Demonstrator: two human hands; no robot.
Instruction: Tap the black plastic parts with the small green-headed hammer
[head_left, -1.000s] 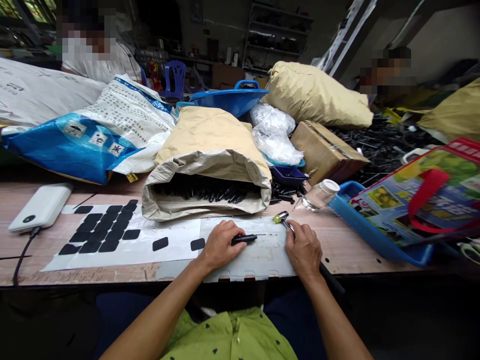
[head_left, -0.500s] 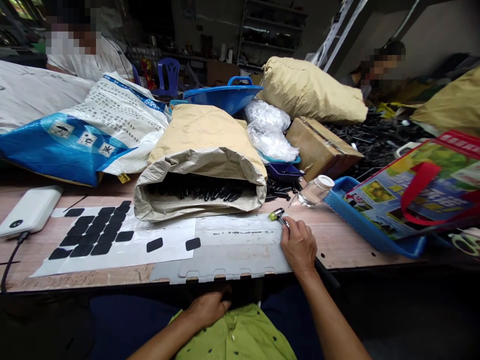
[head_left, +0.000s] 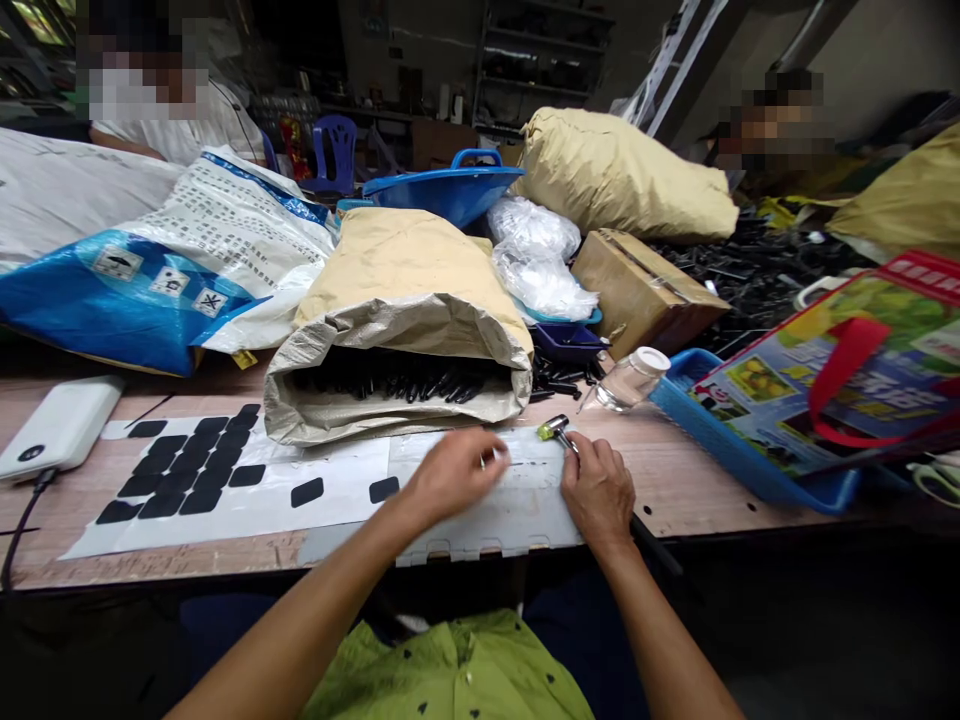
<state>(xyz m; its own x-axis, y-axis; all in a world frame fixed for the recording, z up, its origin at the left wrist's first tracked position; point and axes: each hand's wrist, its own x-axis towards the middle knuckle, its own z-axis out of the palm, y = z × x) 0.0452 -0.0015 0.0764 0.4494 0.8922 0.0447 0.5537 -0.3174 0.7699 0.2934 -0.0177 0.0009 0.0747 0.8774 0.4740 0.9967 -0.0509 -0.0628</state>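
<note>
Left hand (head_left: 457, 472) is back up from the lap, over the gray board (head_left: 469, 540); pale bit (head_left: 493, 457) at blurred fingertips, can't tell if gripped. Black tube no longer visible there, so hammer (head_left: 555, 427) has no visible workpiece; right hand (head_left: 598, 490) still grasps its handle. Tube bag (head_left: 420, 255) behind.

Tan, blue and black over pinkish wood-grain tabletop (head_left: 667, 480).
Hammer (head_left: 556, 428) silver, yellow-green tip. Shirt (head_left: 450, 670) green, scattered dark motifs. Patches (head_left: 307, 491) black, sheet (head_left: 270, 515) white. Sack (head_left: 420, 260) tan, grey lining. Tray (head_left: 739, 460) blue. Bag (head_left: 787, 390) multicoloured print, strap (head_left: 859, 345) red.
</note>
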